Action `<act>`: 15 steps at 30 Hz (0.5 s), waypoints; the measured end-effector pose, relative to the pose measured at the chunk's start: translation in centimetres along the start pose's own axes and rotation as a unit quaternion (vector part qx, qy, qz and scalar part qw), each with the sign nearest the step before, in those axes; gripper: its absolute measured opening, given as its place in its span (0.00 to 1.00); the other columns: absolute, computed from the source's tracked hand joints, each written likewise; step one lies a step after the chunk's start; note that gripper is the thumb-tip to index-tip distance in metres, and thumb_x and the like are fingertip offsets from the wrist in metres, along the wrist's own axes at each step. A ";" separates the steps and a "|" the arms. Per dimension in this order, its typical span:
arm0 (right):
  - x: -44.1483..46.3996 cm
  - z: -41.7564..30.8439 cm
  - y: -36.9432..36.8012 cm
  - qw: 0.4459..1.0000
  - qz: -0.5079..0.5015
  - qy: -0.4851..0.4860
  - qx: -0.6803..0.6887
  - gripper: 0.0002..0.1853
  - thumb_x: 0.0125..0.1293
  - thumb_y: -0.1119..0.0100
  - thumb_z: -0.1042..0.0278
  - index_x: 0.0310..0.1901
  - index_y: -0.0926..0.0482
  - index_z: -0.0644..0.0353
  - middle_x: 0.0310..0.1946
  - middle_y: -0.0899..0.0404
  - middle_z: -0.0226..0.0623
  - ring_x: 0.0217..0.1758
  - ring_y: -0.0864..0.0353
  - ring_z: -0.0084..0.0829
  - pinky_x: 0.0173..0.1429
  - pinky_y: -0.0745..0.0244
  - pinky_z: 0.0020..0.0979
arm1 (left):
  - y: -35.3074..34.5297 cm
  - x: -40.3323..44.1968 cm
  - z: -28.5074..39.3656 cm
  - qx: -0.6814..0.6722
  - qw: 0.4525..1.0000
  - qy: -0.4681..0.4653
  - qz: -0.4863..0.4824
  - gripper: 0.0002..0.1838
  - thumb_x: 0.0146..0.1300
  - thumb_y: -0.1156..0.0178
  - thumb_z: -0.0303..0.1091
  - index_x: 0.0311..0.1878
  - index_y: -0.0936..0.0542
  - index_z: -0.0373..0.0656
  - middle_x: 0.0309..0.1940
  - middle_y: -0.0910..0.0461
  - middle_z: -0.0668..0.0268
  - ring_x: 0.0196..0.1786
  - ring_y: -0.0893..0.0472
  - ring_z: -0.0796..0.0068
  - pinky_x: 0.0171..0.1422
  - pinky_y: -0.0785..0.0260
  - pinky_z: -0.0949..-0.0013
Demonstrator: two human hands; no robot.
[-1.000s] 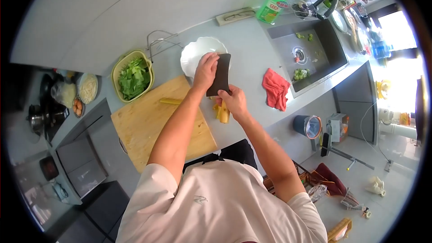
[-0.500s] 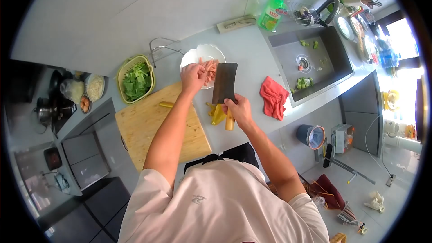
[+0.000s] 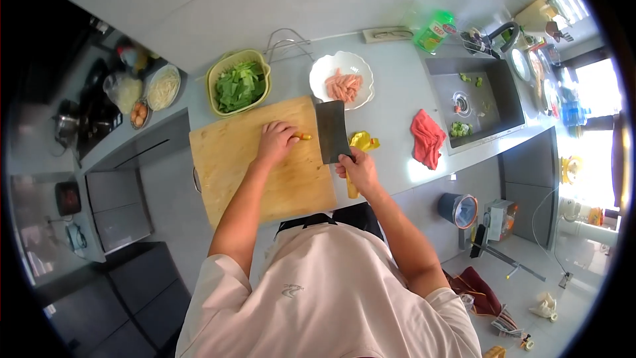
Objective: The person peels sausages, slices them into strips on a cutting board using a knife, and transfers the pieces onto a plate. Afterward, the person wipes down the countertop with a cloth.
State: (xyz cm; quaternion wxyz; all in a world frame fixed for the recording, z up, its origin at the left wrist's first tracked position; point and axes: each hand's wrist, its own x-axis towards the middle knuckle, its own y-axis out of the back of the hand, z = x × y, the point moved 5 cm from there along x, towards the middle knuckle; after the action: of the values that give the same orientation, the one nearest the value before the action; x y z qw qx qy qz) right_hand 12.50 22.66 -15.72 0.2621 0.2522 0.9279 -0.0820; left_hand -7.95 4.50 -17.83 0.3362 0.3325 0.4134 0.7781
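My left hand [image 3: 277,142] lies on the wooden cutting board [image 3: 265,192], its fingers closed over a thin yellow piece [image 3: 303,136] whose right end sticks out. In my right hand [image 3: 360,169] is the wooden handle of a cleaver [image 3: 332,132], its dark blade over the board's right edge. Yellow scraps [image 3: 363,140] lie on the counter just right of the blade. Beyond the board stands a white scalloped bowl [image 3: 320,71] holding pink strips [image 3: 344,85]. A yellow-green basket [image 3: 212,86] of leafy greens [image 3: 240,86] is at the board's far left.
A red cloth [image 3: 428,138] lies between the board and the sink [image 3: 507,103], which holds bits of greens. A green bottle [image 3: 435,32] stands behind. Further left are a plate of pale shreds [image 3: 163,87] and some eggs [image 3: 139,114]. A bin [image 3: 457,210] stands on the floor.
My left hand has moved from the bowl to the yellow piece on the board and closed over it. The cleaver has come left to the board's edge. The view has shifted.
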 end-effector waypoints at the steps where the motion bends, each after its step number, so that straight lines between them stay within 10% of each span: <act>1: -0.5 0.2 -0.6 1.000 0.004 -0.004 -0.011 0.08 0.77 0.40 0.69 0.47 0.17 0.65 0.33 0.14 0.35 0.33 0.13 0.25 0.40 0.13 0.30 | 0.3 -0.5 0.0 -0.010 1.000 0.007 -0.022 0.15 0.67 0.28 0.35 0.55 0.11 0.47 0.50 0.15 0.67 0.59 0.19 0.58 0.65 0.28 0.52; 6: -2.6 1.2 -2.9 0.988 0.042 0.011 -0.147 0.10 0.77 0.39 0.66 0.43 0.20 0.66 0.25 0.17 0.37 0.28 0.15 0.24 0.34 0.17 0.31 | 1.1 -4.5 -0.6 -0.051 0.996 0.065 -0.014 0.15 0.65 0.28 0.33 0.54 0.11 0.48 0.50 0.16 0.65 0.59 0.20 0.56 0.65 0.27 0.53; 15: -5.3 1.2 -5.3 0.891 0.105 0.157 -0.413 0.09 0.74 0.38 0.59 0.44 0.16 0.55 0.30 0.14 0.51 0.35 0.14 0.58 0.40 0.18 0.53 | 0.5 -8.1 -0.5 -0.029 0.992 0.097 0.070 0.17 0.65 0.28 0.30 0.57 0.12 0.43 0.52 0.18 0.59 0.57 0.21 0.52 0.64 0.27 0.51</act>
State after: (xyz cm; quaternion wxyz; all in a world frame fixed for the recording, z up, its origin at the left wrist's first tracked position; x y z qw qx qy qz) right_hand 14.22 15.53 -13.85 0.2003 0.2265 0.8753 0.3774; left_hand -3.93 -2.40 -19.57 0.2483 0.2735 0.3972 0.8401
